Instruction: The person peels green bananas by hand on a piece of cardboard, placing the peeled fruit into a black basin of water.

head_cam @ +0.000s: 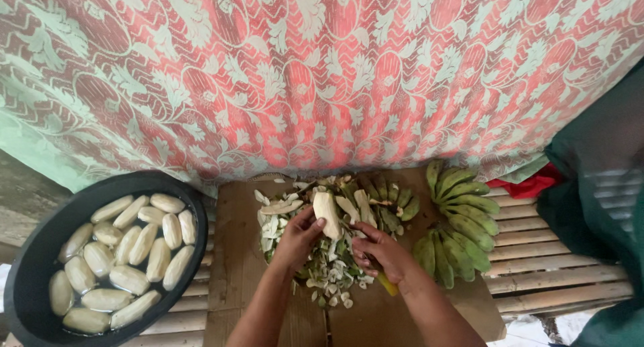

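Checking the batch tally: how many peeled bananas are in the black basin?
17 peeled bananas visible, all floating in the black basin at left, packed in rough rows; more may sit hidden underneath. One more is in the left hand, outside the basin.

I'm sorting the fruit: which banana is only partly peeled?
The banana in the left hand, above the peel pile; those in the black basin are fully peeled, the green bunches unpeeled.

You are working in a simple home food-preparation spot, seemingly semi-outdoor. A slatted bamboo platform [537, 253] carries a brown board [235, 253] as your surface, and a patterned red and green cloth [322, 72] hangs as a backdrop. Bunches of green bananas [456, 219], a heap of peelings [329, 260] and a black basin [40, 253] of peeled bananas [127, 253] in water show kitchen work.
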